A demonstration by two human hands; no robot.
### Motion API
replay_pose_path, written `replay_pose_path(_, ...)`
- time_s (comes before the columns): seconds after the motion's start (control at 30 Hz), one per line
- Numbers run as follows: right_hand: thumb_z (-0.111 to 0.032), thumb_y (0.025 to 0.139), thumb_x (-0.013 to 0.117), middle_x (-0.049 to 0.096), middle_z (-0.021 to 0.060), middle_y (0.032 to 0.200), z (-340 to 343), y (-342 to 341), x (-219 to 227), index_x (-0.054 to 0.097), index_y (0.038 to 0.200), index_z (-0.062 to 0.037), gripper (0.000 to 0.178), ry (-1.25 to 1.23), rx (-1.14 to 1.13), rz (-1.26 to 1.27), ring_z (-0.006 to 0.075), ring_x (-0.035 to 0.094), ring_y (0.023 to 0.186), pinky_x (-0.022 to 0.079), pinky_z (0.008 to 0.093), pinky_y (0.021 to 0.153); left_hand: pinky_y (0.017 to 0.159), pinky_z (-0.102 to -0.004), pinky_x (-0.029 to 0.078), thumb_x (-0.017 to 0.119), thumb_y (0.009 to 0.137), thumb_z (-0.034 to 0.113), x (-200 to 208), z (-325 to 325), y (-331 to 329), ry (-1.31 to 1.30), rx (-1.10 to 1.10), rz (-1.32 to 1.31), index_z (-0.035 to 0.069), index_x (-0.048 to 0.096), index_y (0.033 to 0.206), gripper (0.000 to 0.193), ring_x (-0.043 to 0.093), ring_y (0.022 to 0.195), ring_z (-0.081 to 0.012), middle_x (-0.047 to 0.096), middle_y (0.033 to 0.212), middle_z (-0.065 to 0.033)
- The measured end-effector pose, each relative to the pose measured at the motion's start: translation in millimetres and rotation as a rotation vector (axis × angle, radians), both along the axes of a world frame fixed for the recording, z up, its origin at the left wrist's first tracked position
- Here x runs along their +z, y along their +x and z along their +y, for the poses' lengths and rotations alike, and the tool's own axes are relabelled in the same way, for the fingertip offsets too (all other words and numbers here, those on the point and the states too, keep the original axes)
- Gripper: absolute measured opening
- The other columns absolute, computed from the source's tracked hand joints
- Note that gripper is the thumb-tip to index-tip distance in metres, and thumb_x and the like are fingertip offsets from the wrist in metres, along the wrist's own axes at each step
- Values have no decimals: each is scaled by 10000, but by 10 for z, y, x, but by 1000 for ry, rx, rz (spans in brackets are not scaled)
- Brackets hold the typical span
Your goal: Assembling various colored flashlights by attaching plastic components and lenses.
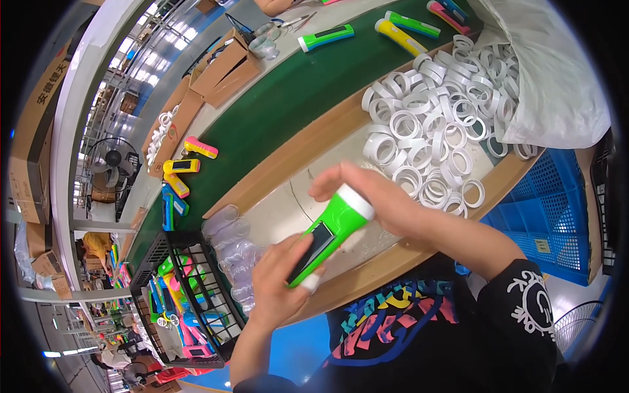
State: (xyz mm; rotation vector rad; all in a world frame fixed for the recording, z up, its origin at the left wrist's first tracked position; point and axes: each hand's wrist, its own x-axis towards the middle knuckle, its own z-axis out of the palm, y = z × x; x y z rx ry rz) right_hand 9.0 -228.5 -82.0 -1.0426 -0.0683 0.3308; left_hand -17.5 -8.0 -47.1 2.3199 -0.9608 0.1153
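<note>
My left hand (276, 278) is wrapped round the body of a green flashlight (347, 219) with a dark panel on its side. The flashlight is tilted, its wide head with a white ring (356, 200) pointing up and away. Beside that head is my right hand (380, 196), somewhat blurred, its fingers stretched out and its palm close to the white ring; whether it touches cannot be made out. Beyond the right hand lies a big heap of loose white rings (452, 124) in a cardboard-edged tray (295, 196). Clear round lenses (232, 245) are stacked at the tray's left end.
A green conveyor belt (275, 98) runs behind the tray, carrying several coloured flashlights (326, 38). A black crate (177, 295) full of flashlights stands at left. On the right are a white sack (557, 78) and a blue plastic basket (544, 216). Cardboard boxes (226, 69) sit beyond the belt.
</note>
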Motion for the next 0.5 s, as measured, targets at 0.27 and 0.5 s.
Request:
replay_pose_path(0.27, -304, 882, 444, 593, 74, 912, -77, 78, -474, 601, 907, -52, 298, -57, -232, 174, 148, 565, 852, 444, 291, 750, 660, -332, 485, 738, 667, 71, -123, -380, 64, 312, 29, -156, 90, 593, 1149, 504, 599, 792, -270, 613, 1029, -122)
replay_pose_path(0.5, -346, 956, 406, 595, 112, 1016, -149, 1, -172, 567, 1121, -28, 393, 8, -93, -115, 166, 573, 940, 455, 299, 841, 594, -302, 517, 734, 746, 108, -318, -200, -69, -816, 247, 1321, 28, 444, 1279, 612, 620, 723, -185, 615, 1003, -149)
